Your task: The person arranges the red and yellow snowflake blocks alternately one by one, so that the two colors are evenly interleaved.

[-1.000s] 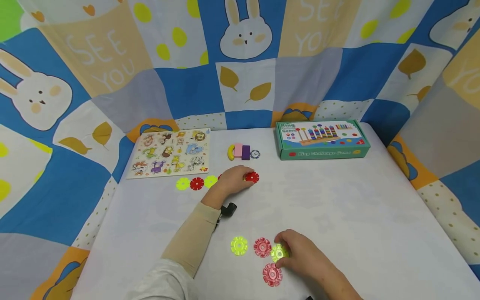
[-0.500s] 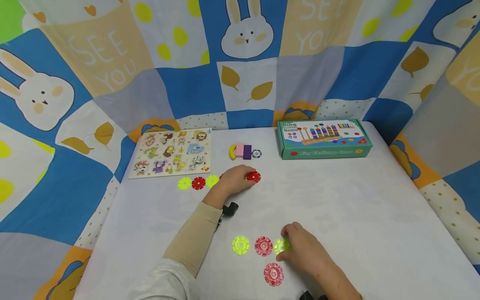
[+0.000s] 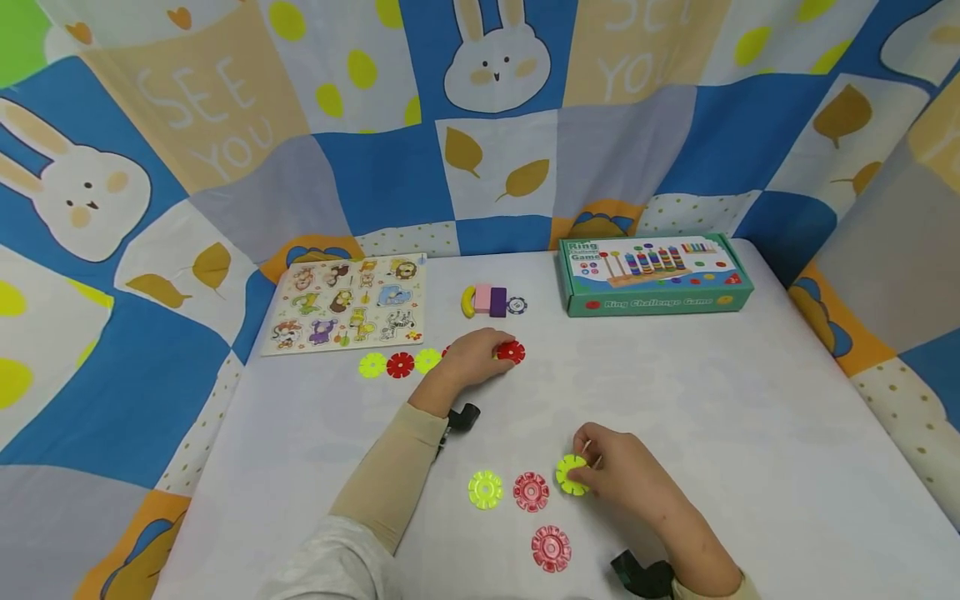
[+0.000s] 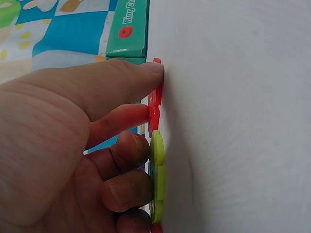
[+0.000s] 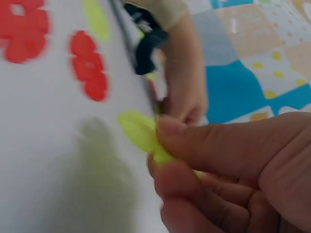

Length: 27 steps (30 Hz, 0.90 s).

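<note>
My right hand (image 3: pixel 628 473) pinches a yellow-green notched plastic disc (image 3: pixel 570 477) between thumb and fingers. In the right wrist view this yellow-green disc (image 5: pixel 138 130) is tilted and off the table, its shadow on the cloth. Farther up the table, my left hand (image 3: pixel 471 360) holds a red notched disc (image 3: pixel 513 352) by its edges with thumb and index finger. The left wrist view has the red disc (image 4: pixel 154 99) standing in line with a yellow-green disc (image 4: pixel 158 179), against which the other fingers rest. Part of this row is hidden under the left hand.
Near the front lie a yellow-green disc (image 3: pixel 485 490) and two red discs, one (image 3: pixel 531 492) beside it and one (image 3: pixel 551 548) lower. At the back are an animal puzzle board (image 3: pixel 345 304), small blocks (image 3: pixel 491 301) and a green game box (image 3: pixel 656 275).
My right hand has picked the yellow-green disc up from beside the red ones and moved it up and slightly right. The left hand stays at the red disc.
</note>
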Available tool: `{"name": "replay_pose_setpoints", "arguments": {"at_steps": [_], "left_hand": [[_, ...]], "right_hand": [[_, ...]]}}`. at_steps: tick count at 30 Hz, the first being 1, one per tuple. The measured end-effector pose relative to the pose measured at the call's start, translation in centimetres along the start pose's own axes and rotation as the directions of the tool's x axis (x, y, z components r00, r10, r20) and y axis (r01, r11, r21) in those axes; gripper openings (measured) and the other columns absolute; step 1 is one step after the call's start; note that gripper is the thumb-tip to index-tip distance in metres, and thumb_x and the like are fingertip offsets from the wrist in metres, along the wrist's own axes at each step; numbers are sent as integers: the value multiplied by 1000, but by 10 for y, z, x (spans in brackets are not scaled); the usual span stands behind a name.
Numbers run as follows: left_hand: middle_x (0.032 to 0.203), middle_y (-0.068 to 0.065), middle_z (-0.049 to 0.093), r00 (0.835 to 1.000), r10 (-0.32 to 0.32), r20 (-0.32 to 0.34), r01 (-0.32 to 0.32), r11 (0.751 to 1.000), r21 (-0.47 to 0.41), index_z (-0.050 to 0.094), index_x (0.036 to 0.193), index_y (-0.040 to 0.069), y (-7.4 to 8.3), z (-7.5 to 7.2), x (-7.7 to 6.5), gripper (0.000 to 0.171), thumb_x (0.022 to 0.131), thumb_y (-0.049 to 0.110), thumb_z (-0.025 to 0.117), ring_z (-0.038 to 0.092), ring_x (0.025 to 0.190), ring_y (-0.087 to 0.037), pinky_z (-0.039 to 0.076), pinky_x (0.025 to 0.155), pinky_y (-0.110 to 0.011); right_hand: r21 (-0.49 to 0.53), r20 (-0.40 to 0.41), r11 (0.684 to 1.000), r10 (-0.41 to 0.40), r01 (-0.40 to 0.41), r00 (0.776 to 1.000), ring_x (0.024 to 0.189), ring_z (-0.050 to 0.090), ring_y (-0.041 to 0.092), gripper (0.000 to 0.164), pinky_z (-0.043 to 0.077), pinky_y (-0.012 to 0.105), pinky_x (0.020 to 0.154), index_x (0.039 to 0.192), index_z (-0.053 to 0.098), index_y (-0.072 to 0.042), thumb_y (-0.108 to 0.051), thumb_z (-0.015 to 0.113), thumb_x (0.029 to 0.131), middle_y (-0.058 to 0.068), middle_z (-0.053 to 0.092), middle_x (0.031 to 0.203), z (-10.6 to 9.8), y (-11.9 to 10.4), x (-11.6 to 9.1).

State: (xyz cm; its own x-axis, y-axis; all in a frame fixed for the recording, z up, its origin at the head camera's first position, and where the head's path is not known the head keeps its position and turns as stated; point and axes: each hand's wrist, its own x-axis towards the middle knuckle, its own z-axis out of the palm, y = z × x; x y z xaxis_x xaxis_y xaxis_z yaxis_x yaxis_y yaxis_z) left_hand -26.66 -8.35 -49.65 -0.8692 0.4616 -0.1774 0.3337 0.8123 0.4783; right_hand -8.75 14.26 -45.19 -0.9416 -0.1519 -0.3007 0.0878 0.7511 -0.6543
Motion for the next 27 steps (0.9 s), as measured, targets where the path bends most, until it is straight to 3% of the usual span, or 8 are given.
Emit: {"name": "replay_pose_setpoints", "arguments": {"at_steps": [4,8,13,19,27], "left_hand": [[129,1,55,1000,-3,-3,3,1000,13,54,134,20,1,-2,-1,51,87,37,66,48,116,-17,40,99,-39],[129,1,55,1000,-11,-6,11,1000,17,54,134,21,0,-3,-2,51,87,38,65,48,117,-17,40,99,-38],[130,1,55,1000,-16,-1,16,1000,22,53,135,21,1,-2,-2,52,87,38,65,47,118,-17,39,100,-38],[129,2,55,1000,-23,-1,23,1000,20,53,135,21,5,-2,-3,52,87,38,66,48,116,-16,39,99,-38],[127,2,56,1000,-21,-2,21,1000,16,53,134,21,4,0,-2,53,86,38,67,48,115,-16,40,99,-38]], "right_hand": [[100,-6,994,-32,32,999,64,59,14,37,50,26,56,112,64,-19,-8,76,78,1,61,90,-18,-7,9],[114,-39,987,-110,114,993,77,59,15,46,51,27,62,125,61,-18,-8,72,81,4,60,107,-30,-6,27],[143,-81,984,-98,109,992,86,61,18,49,53,29,67,130,57,-16,-15,72,84,7,59,110,-36,-4,57],[104,-145,991,-62,78,988,88,57,23,49,51,30,66,131,56,-16,-22,71,85,9,59,111,-34,-1,98],[146,-146,989,-18,39,989,92,57,24,48,53,31,72,133,54,-14,-21,67,88,11,57,114,-20,4,139]]}}
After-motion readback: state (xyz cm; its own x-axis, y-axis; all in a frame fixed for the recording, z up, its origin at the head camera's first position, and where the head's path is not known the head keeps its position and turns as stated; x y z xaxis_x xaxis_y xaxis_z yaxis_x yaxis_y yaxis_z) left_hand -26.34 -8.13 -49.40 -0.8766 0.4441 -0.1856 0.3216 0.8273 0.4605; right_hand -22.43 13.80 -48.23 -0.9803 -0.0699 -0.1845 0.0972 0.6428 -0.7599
